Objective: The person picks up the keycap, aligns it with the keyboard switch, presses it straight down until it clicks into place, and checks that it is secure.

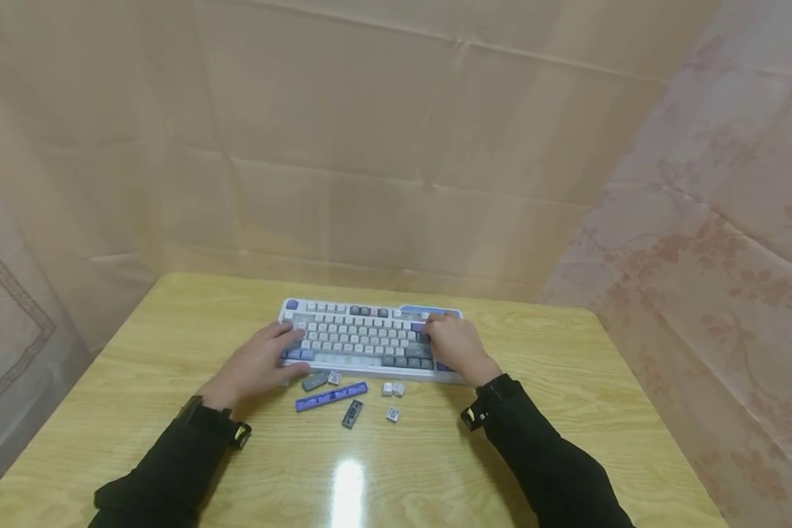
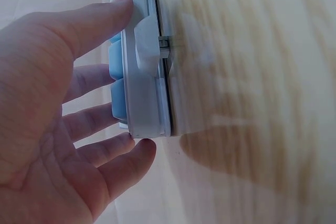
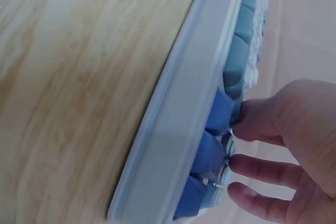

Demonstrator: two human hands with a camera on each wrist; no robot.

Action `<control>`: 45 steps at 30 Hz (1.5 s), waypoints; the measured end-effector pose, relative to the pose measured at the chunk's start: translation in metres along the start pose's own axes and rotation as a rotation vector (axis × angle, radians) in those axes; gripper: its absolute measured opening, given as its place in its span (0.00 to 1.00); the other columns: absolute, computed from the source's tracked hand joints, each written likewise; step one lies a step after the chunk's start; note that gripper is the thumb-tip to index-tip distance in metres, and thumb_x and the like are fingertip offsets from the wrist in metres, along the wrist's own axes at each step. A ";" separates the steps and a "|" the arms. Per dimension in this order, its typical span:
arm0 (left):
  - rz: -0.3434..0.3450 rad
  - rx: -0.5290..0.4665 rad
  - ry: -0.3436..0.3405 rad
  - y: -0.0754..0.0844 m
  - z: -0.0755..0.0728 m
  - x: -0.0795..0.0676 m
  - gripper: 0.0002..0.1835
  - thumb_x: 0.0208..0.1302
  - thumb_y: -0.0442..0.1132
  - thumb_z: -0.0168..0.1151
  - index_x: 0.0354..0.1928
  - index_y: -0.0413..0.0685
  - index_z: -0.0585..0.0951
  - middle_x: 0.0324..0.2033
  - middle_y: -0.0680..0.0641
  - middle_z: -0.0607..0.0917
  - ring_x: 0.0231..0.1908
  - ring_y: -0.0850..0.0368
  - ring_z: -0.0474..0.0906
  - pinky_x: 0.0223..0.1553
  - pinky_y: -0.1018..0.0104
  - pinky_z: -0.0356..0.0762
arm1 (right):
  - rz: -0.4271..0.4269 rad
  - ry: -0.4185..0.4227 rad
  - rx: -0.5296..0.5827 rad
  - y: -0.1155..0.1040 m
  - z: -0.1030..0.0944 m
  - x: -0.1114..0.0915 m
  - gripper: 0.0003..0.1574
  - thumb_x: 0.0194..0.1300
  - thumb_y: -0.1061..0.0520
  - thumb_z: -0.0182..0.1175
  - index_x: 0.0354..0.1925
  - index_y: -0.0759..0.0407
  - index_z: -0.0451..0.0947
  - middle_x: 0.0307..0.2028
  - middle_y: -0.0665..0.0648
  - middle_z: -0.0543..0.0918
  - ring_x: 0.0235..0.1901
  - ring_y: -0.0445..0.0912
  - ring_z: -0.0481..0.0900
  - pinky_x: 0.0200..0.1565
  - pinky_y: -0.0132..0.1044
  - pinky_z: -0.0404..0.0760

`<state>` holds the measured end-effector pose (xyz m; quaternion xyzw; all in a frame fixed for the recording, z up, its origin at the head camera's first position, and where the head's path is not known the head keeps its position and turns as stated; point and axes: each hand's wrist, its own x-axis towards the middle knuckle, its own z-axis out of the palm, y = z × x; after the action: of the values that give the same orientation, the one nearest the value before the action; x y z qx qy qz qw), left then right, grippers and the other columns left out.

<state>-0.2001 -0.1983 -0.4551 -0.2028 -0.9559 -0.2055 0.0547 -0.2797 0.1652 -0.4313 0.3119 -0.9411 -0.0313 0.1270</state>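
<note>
A white keyboard (image 1: 347, 361) with white, grey and blue-purple keys lies on the table. My left hand (image 1: 259, 361) rests on its left end, fingers extended over the keys; in the left wrist view the thumb lies by the front edge. At the right end is my right hand (image 1: 458, 345), fingers bent down among the keys. In the right wrist view its fingertips (image 3: 242, 192) meet keys beside the blue keycaps (image 3: 208, 153); whether they pinch one is hidden. In front lie a long purple spacebar keycap (image 1: 331, 396), a grey keycap (image 1: 315, 380) and a dark keycap (image 1: 352, 413).
Several small white keycaps lie loose in front of the keyboard, among them a pair (image 1: 392, 389) and a single one (image 1: 392, 415). The wooden table (image 1: 534, 352) ends at a beige cloth (image 1: 369, 147) behind, with patterned cloth (image 1: 719, 279) on the right.
</note>
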 end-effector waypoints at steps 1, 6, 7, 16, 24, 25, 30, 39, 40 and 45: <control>0.000 0.001 0.002 0.000 -0.001 0.000 0.37 0.64 0.52 0.72 0.68 0.37 0.75 0.68 0.29 0.70 0.68 0.30 0.64 0.67 0.36 0.63 | -0.001 -0.004 0.007 0.000 -0.001 -0.001 0.15 0.63 0.66 0.62 0.43 0.53 0.90 0.43 0.54 0.87 0.41 0.54 0.84 0.34 0.47 0.86; 0.008 -0.005 0.005 -0.001 0.000 0.001 0.36 0.64 0.52 0.71 0.68 0.37 0.75 0.68 0.29 0.70 0.68 0.29 0.64 0.67 0.36 0.63 | 0.018 -0.065 0.060 -0.001 -0.001 -0.002 0.22 0.66 0.61 0.63 0.58 0.50 0.84 0.51 0.57 0.84 0.47 0.56 0.82 0.40 0.49 0.85; 0.010 -0.005 0.002 -0.001 0.001 0.001 0.36 0.64 0.52 0.71 0.68 0.37 0.75 0.68 0.29 0.70 0.68 0.30 0.64 0.67 0.36 0.63 | 0.024 -0.078 0.073 -0.001 -0.001 -0.003 0.23 0.67 0.60 0.63 0.60 0.50 0.83 0.51 0.57 0.84 0.47 0.56 0.81 0.41 0.50 0.85; -0.022 -0.001 -0.011 0.001 0.004 0.000 0.37 0.64 0.53 0.71 0.68 0.38 0.75 0.68 0.30 0.69 0.69 0.30 0.63 0.68 0.36 0.63 | 0.051 -0.096 0.193 -0.004 0.000 -0.010 0.23 0.70 0.53 0.65 0.61 0.55 0.82 0.56 0.58 0.81 0.52 0.57 0.79 0.49 0.51 0.83; -0.028 -0.002 -0.013 0.000 0.003 0.001 0.38 0.64 0.53 0.71 0.68 0.38 0.74 0.69 0.30 0.69 0.69 0.30 0.63 0.68 0.36 0.62 | 0.059 -0.168 0.296 -0.007 -0.002 -0.017 0.34 0.73 0.41 0.61 0.68 0.59 0.75 0.67 0.61 0.74 0.69 0.60 0.67 0.69 0.57 0.66; -0.026 -0.003 -0.011 0.000 0.003 0.001 0.37 0.63 0.53 0.71 0.68 0.38 0.74 0.69 0.30 0.69 0.69 0.30 0.63 0.68 0.35 0.62 | 0.054 -0.170 0.309 -0.008 -0.002 -0.019 0.34 0.73 0.42 0.61 0.67 0.60 0.75 0.68 0.62 0.74 0.69 0.62 0.66 0.69 0.58 0.65; -0.022 -0.009 -0.010 -0.001 0.004 0.001 0.38 0.63 0.53 0.71 0.69 0.38 0.74 0.69 0.30 0.69 0.69 0.30 0.64 0.68 0.36 0.62 | 0.052 -0.175 0.365 -0.011 -0.001 -0.029 0.32 0.75 0.45 0.59 0.68 0.63 0.74 0.70 0.65 0.71 0.71 0.64 0.63 0.70 0.59 0.63; -0.018 -0.017 -0.005 0.003 0.003 -0.001 0.36 0.64 0.52 0.71 0.68 0.38 0.75 0.68 0.30 0.69 0.68 0.30 0.64 0.67 0.35 0.63 | 0.080 -0.152 0.392 -0.015 0.002 -0.038 0.31 0.77 0.48 0.56 0.69 0.64 0.72 0.72 0.66 0.68 0.73 0.64 0.59 0.73 0.56 0.59; -0.022 -0.018 -0.004 0.004 0.002 -0.001 0.36 0.64 0.52 0.71 0.68 0.38 0.75 0.68 0.30 0.69 0.69 0.30 0.64 0.67 0.35 0.63 | 0.080 -0.150 0.394 -0.015 0.002 -0.038 0.31 0.77 0.48 0.56 0.69 0.64 0.71 0.72 0.66 0.67 0.74 0.64 0.58 0.73 0.56 0.58; -0.033 -0.009 -0.009 0.003 -0.001 -0.001 0.37 0.64 0.52 0.71 0.69 0.38 0.74 0.69 0.30 0.69 0.69 0.30 0.63 0.68 0.35 0.62 | 0.062 -0.132 0.402 -0.017 0.004 -0.038 0.31 0.78 0.48 0.54 0.70 0.65 0.70 0.72 0.68 0.66 0.74 0.66 0.57 0.73 0.57 0.58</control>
<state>-0.1980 -0.1963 -0.4528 -0.1882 -0.9584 -0.2096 0.0461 -0.2417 0.1743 -0.4454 0.2990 -0.9438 0.1407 0.0012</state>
